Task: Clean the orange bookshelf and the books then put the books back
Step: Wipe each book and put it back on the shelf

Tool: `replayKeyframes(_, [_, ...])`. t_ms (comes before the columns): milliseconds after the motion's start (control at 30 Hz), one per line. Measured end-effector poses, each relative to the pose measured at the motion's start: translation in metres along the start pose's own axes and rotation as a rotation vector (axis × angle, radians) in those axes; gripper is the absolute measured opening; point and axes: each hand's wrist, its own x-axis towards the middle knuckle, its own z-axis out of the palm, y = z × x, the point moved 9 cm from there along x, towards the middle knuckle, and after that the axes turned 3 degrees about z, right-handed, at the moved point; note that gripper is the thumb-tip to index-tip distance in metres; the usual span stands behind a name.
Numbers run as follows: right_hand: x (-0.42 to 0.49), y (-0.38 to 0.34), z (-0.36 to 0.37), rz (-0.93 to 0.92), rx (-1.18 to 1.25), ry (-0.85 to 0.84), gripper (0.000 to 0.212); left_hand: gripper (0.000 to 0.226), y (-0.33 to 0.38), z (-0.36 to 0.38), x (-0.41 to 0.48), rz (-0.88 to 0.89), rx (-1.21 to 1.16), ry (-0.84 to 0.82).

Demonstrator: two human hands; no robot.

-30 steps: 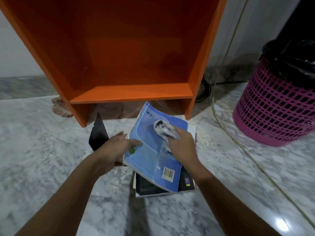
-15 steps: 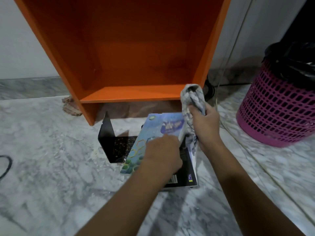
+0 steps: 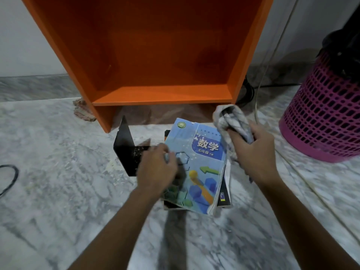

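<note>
The orange bookshelf (image 3: 161, 94) stands on the marble floor ahead of me, its bottom compartment bare. In front of it a blue textbook (image 3: 202, 162) lies front cover up on a short stack of dark books (image 3: 225, 195). My left hand (image 3: 155, 170) grips the blue book's left edge, fingers curled over the cover. My right hand (image 3: 255, 152) holds a bunched grey cloth (image 3: 231, 119) just right of the book's top corner, lifted off the cover.
A black metal bookend (image 3: 126, 151) stands left of the stack. A pink mesh bin (image 3: 323, 117) with a black liner sits at the right. A pale cable (image 3: 259, 106) runs down the wall and across the floor. A rag (image 3: 82, 112) lies by the shelf's left foot.
The blue book has been turned from back cover up to front cover up. My right hand lifted the cloth off it and moved right. My left hand shifted to the book's left edge.
</note>
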Motion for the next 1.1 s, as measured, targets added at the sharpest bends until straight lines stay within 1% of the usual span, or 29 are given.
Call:
replayKeyframes(33, [-0.006, 0.002, 0.012, 0.014, 0.011, -0.066, 0.011, 0.028, -0.02, -0.009, 0.004, -0.061, 0.068, 0.025])
replayKeyframes(67, [-0.015, 0.005, 0.027, 0.017, 0.003, -0.137, 0.018, 0.034, -0.042, -0.014, 0.007, -0.139, 0.099, 0.0])
replayKeyframes(100, [-0.025, 0.007, 0.043, -0.01, -0.039, -0.21, 0.027, 0.032, -0.06, -0.016, 0.006, -0.221, 0.064, -0.066])
replayKeyframes(133, [-0.037, 0.01, 0.063, -0.076, -0.126, -0.296, 0.035, 0.027, -0.074, -0.013, 0.001, -0.295, -0.039, -0.162])
replayKeyframes(200, [-0.067, 0.019, 0.104, -0.244, -0.315, -0.486, 0.043, 0.016, -0.085, -0.001, -0.014, -0.39, -0.317, -0.357])
replayKeyframes(233, [-0.082, 0.029, 0.122, -0.275, -0.384, -0.587, 0.047, 0.013, -0.087, 0.003, -0.019, -0.409, -0.412, -0.408])
replayKeyframes(267, [-0.096, 0.04, 0.138, -0.282, -0.438, -0.679, 0.049, 0.014, -0.087, 0.004, -0.021, -0.403, -0.448, -0.427])
replayKeyframes(300, [-0.105, 0.05, 0.148, -0.312, -0.494, -0.73, 0.05, 0.019, -0.089, 0.005, -0.02, -0.388, -0.435, -0.43])
replayKeyframes(333, [-0.111, 0.056, 0.155, -0.36, -0.54, -0.736, 0.051, 0.023, -0.088, 0.005, -0.019, -0.363, -0.405, -0.434])
replayKeyframes(400, [-0.109, 0.062, 0.157, -0.418, -0.606, -0.658, 0.052, 0.024, -0.086, 0.007, -0.016, -0.33, -0.366, -0.428])
replayKeyframes(533, [-0.055, 0.081, 0.13, -0.258, -0.678, -0.359, 0.056, 0.021, -0.087, 0.01, -0.015, -0.294, -0.38, -0.462])
replayKeyframes(567, [-0.035, 0.087, 0.117, -0.216, -0.707, -0.269, 0.054, 0.02, -0.088, 0.009, -0.014, -0.286, -0.37, -0.464])
replayKeyframes(667, [0.031, 0.107, 0.068, -0.031, -0.731, -0.033, 0.038, 0.02, -0.086, 0.008, -0.015, -0.28, -0.345, -0.466])
replayKeyframes(733, [0.063, 0.111, 0.04, 0.097, -0.699, 0.061, 0.023, 0.02, -0.084, 0.006, -0.015, -0.292, -0.345, -0.444])
replayKeyframes(767, [0.073, 0.111, 0.03, 0.15, -0.668, 0.079, 0.018, 0.02, -0.084, 0.005, -0.016, -0.312, -0.354, -0.424])
replayKeyframes(800, [0.08, 0.106, 0.024, 0.168, -0.633, 0.089, 0.015, 0.02, -0.084, 0.004, -0.016, -0.333, -0.365, -0.406])
replayKeyframes(867, [0.081, 0.082, 0.026, 0.095, -0.584, 0.119, 0.013, 0.02, -0.085, 0.006, -0.016, -0.358, -0.38, -0.396])
replayKeyframes(933, [0.062, 0.055, 0.049, 0.013, -0.476, 0.086, 0.022, 0.018, -0.084, 0.008, -0.018, -0.36, -0.385, -0.414])
replayKeyframes(967, [0.046, 0.045, 0.069, 0.003, -0.396, 0.015, 0.031, 0.017, -0.083, 0.009, -0.018, -0.358, -0.392, -0.42])
replayKeyframes(1000, [0.026, 0.038, 0.093, -0.001, -0.331, -0.096, 0.039, 0.017, -0.082, 0.01, -0.018, -0.354, -0.406, -0.422])
replayKeyframes(1033, [0.004, 0.034, 0.121, -0.026, -0.32, -0.24, 0.045, 0.017, -0.081, 0.01, -0.017, -0.349, -0.423, -0.423])
replayKeyframes(1100, [-0.033, 0.033, 0.172, -0.164, -0.45, -0.523, 0.052, 0.013, -0.077, 0.012, -0.018, -0.337, -0.445, -0.447])
